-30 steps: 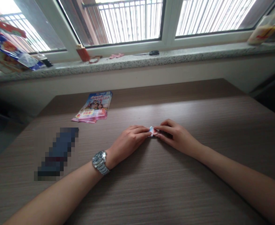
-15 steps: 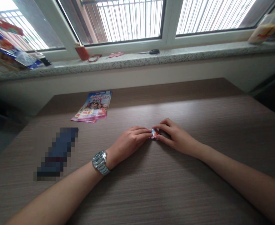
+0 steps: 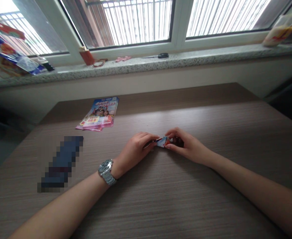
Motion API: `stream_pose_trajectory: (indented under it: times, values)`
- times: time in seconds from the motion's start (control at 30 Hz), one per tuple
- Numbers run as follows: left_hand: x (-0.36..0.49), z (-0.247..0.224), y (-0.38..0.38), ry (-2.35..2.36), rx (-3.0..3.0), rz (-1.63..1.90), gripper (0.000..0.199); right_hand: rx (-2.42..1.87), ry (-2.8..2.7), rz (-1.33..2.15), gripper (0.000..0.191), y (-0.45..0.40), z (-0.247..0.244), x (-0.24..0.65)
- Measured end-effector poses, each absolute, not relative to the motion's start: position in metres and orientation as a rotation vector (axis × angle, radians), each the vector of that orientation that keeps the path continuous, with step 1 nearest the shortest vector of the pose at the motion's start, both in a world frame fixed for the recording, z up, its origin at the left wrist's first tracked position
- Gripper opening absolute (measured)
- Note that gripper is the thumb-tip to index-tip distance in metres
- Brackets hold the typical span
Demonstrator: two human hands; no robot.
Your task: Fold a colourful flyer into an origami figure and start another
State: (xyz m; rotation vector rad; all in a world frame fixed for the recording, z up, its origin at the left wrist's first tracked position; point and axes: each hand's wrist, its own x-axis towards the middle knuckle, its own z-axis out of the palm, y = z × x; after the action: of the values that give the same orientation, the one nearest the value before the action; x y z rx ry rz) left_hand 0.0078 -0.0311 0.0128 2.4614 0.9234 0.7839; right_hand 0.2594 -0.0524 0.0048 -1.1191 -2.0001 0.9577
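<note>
A small folded piece of colourful printed paper (image 3: 162, 142) lies between my hands, over the middle of the table. Its visible face is light blue and white with some red. My left hand (image 3: 139, 145), with a silver watch at the wrist, pinches the paper's left end between fingers and thumb. At the right end, the curved fingers and thumb of my right hand (image 3: 185, 143) grip the paper too. The fingertips cover part of both ends.
A stack of printed flyers (image 3: 100, 113) lies at the table's back left. A blurred-out dark rectangular object (image 3: 62, 162) is left of my forearm. Along the granite windowsill (image 3: 193, 59) are scissors (image 3: 163, 55), an orange-brown container (image 3: 86, 56), pink scraps (image 3: 122, 59) and packages.
My left fingers have drawn back a little and bent, no longer lying flat over the paper. More of the paper shows, and it looks slightly lifted and tilted.
</note>
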Motion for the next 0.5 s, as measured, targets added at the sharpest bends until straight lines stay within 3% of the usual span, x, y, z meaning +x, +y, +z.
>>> stream_pose_trajectory:
  times: [0.5]
  values:
    - [0.0126,0.0176,-0.0351,0.923,1.905,0.932,0.018,-0.985,-1.604,1.268,0.036,-0.0593,-0.0002,0.2556]
